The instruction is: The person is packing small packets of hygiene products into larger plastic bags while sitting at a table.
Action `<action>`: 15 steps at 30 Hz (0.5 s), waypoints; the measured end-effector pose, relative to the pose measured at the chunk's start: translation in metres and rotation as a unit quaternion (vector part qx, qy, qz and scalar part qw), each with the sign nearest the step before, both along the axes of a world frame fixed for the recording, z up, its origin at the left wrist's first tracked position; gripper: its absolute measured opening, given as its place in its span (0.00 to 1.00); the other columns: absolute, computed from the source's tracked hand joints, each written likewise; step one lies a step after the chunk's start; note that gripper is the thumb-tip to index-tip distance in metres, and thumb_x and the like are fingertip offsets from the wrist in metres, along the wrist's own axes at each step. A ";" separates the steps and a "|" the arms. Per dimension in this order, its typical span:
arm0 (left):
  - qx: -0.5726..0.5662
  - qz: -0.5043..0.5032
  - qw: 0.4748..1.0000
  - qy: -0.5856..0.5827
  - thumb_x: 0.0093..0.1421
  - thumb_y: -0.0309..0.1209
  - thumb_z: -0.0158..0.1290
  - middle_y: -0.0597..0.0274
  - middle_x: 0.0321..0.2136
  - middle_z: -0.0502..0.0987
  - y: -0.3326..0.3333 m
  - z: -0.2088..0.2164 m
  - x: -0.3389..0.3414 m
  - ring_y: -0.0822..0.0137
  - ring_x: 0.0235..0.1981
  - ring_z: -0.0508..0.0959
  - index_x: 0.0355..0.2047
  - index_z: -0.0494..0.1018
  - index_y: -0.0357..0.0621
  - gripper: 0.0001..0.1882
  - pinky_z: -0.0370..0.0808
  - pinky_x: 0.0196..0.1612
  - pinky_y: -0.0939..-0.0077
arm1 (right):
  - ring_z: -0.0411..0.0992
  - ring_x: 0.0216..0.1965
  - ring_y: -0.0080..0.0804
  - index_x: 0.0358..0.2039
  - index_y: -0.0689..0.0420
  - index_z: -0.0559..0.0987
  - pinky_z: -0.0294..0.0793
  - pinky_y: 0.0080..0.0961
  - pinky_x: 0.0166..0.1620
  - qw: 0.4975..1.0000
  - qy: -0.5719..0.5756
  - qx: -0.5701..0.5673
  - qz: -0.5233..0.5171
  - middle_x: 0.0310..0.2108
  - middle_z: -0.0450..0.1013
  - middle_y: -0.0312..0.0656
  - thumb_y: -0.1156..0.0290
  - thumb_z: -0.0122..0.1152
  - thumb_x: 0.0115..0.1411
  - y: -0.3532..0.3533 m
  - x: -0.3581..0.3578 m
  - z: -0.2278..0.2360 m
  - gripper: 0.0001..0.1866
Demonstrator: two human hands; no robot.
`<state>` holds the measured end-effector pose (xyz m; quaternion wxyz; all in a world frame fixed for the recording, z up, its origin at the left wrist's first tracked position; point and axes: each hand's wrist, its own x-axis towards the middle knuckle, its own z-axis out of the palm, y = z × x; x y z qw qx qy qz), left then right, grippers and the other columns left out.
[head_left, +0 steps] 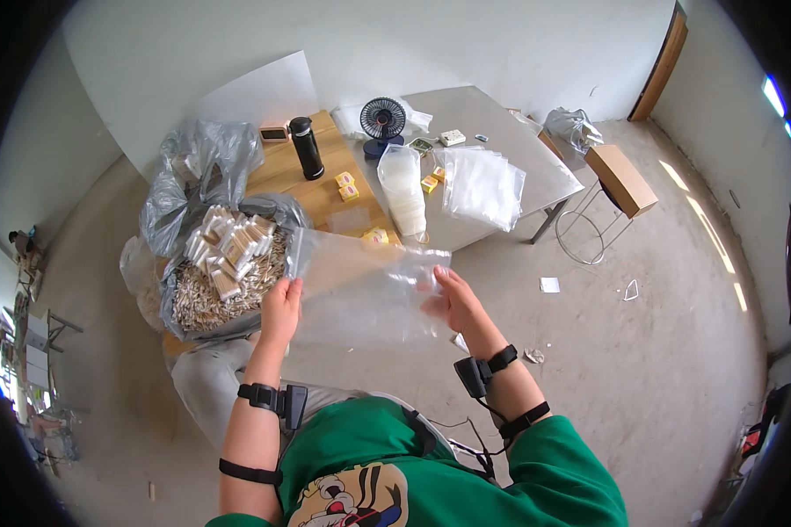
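I hold a clear plastic bag (360, 285) flat in front of me with both hands. My left hand (281, 303) grips its left edge, and my right hand (448, 299) grips its right edge. The bag looks empty. Just left of my left hand sits a large grey plastic sack (198, 176) open on a heap of small pale sticks (206, 303), with several small tan boxes (228, 241) stacked on top.
A wooden table (286, 176) carries a black bottle (307, 147) and small yellow boxes (346, 186). A grey table (501, 132) holds a small black fan (383, 123), a filled clear bag (404, 189) and a pile of clear bags (483, 184). A stool with a cardboard box (620, 180) stands right.
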<state>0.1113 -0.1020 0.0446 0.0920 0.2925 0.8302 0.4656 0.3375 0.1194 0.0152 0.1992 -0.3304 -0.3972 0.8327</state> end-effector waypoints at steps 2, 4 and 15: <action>-0.015 -0.061 0.998 -0.023 0.64 0.39 0.46 0.66 0.07 0.64 0.006 -0.008 0.007 0.74 0.10 0.65 0.20 0.66 0.41 0.19 0.60 0.16 0.75 | 0.67 0.18 0.22 0.35 0.55 0.76 0.65 0.18 0.21 0.999 -0.003 -0.054 0.000 0.25 0.72 0.34 0.59 0.56 0.61 0.006 0.008 -0.018 0.12; -0.032 -0.082 0.994 -0.063 0.64 0.39 0.47 0.66 0.08 0.65 0.014 -0.017 0.015 0.75 0.10 0.65 0.22 0.67 0.40 0.17 0.60 0.16 0.76 | 0.67 0.19 0.22 0.40 0.58 0.75 0.65 0.18 0.22 0.995 -0.021 -0.029 0.088 0.30 0.73 0.36 0.60 0.54 0.62 0.014 0.015 -0.041 0.15; 0.108 -0.278 0.952 -0.070 0.57 0.29 0.54 0.58 0.25 0.76 0.195 0.057 0.024 0.67 0.23 0.75 0.49 0.64 0.38 0.20 0.70 0.27 0.72 | 0.69 0.43 0.34 0.48 0.63 0.68 0.71 0.31 0.47 0.974 0.077 0.006 -0.213 0.44 0.70 0.46 0.66 0.43 0.67 0.091 0.057 -0.064 0.15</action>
